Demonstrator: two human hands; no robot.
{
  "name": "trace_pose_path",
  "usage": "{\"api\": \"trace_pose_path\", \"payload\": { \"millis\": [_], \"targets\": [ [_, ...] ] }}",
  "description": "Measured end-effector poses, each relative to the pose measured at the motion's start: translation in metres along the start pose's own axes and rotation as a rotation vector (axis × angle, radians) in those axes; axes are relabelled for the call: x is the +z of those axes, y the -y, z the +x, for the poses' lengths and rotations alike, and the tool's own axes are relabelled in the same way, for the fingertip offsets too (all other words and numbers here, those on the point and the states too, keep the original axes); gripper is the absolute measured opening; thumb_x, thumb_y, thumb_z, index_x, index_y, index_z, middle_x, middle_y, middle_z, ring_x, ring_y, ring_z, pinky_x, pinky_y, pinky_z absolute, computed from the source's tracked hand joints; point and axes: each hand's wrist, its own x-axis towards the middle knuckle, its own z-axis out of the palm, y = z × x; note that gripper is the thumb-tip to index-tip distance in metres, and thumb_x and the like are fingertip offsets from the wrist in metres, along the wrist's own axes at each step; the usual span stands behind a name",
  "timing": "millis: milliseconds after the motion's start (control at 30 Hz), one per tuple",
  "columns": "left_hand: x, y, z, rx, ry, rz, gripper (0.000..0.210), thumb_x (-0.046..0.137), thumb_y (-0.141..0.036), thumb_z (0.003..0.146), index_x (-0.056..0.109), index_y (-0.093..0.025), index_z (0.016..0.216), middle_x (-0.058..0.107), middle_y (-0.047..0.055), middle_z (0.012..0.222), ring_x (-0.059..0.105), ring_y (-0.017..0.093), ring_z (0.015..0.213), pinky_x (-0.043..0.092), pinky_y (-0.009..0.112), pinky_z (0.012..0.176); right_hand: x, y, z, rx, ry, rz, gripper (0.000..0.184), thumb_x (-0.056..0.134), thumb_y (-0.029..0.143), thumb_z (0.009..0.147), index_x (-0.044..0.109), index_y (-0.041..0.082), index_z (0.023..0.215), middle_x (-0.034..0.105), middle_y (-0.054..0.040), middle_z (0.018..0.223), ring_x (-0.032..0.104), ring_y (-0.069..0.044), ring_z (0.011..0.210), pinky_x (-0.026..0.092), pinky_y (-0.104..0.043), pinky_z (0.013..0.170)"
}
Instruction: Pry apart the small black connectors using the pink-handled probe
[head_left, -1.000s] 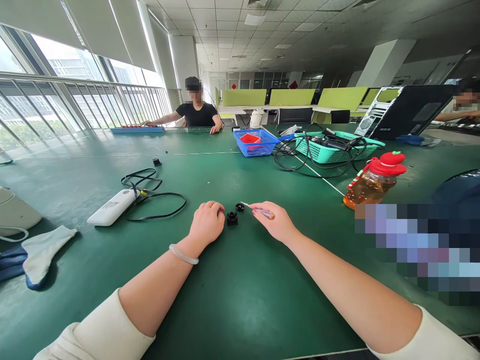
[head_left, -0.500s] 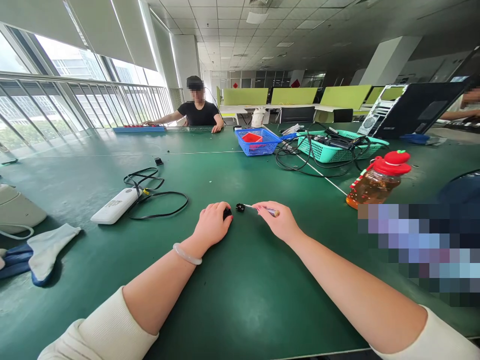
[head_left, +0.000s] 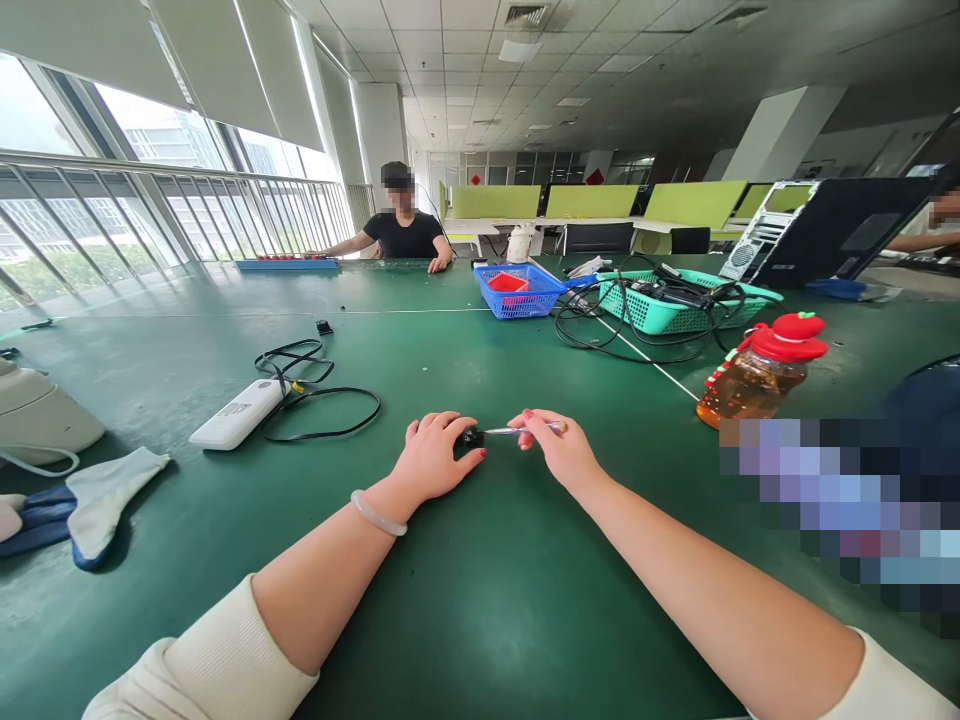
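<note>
Hands and small part on a green table [head_left: 480, 590], seen from your head. Your two hands are working apart from each other, with the part lying between them. Your left hand [head_left: 435, 455] is resting palm down on the table, its thumb and forefinger closing round a small black part [head_left: 473, 437]; the fingers are hiding much of the part's outline. Your right hand [head_left: 559, 445] is pinching a slim screwdriver [head_left: 517, 430] by its handle, and the shaft is pointing leftward, its end reaching the black part. Whether the tip is sitting in a screw cannot be told at this size. A pale bracelet [head_left: 379, 517] is circling your left wrist.

To the left, a white power bank [head_left: 236, 415] is lying beside a looped black cable [head_left: 337, 389], and a white-and-blue glove [head_left: 116, 505] is lying nearer you. Beyond your hands, a blue basket [head_left: 517, 305] is holding a red tray [head_left: 508, 284]; to its right, a green basket [head_left: 649, 317] is holding tangled black cables, some spilling over its side. A red-lidded bottle [head_left: 754, 390] is standing to the right. Across the table, a person in a black shirt [head_left: 409, 238] is sitting, one arm reaching toward a long blue tray [head_left: 289, 265].
</note>
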Motion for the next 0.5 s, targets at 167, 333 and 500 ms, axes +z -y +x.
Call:
{"api": "trace_pose_path", "payload": {
  "millis": [167,333,500],
  "targets": [
    [0.001,-0.003,0.001,0.002,-0.012,-0.029,0.044,0.052,-0.055,0.086,0.056,-0.032,0.124,0.057,0.006,0.132,0.046,0.031,0.126,0.031,0.057,0.107,-0.006,-0.001,0.003,0.004,-0.133,0.032,0.051,0.055,0.065,0.082,0.072,0.018,0.073,0.058,-0.002,0.057,0.057,-0.017,0.057,0.05,-0.031,0.06],
    [0.004,-0.013,0.001,-0.061,-0.007,0.043,0.036,0.047,-0.053,0.09,0.062,-0.03,0.114,0.056,0.01,0.132,0.045,0.034,0.125,0.031,0.061,0.104,-0.007,-0.003,0.004,0.009,-0.137,0.028,0.052,0.056,0.067,0.08,0.071,0.018,0.071,0.058,-0.0019,0.056,0.056,-0.016,0.055,0.05,-0.03,0.057],
    [0.002,-0.019,-0.005,-0.059,0.014,0.027,0.023,0.048,-0.039,0.092,0.064,-0.029,0.106,0.059,0.008,0.123,0.048,0.03,0.12,0.034,0.057,0.103,-0.005,-0.002,0.004,0.001,-0.139,0.024,0.053,0.056,0.068,0.079,0.071,0.018,0.071,0.058,-0.002,0.057,0.057,-0.016,0.055,0.05,-0.03,0.057]
  ]
}}
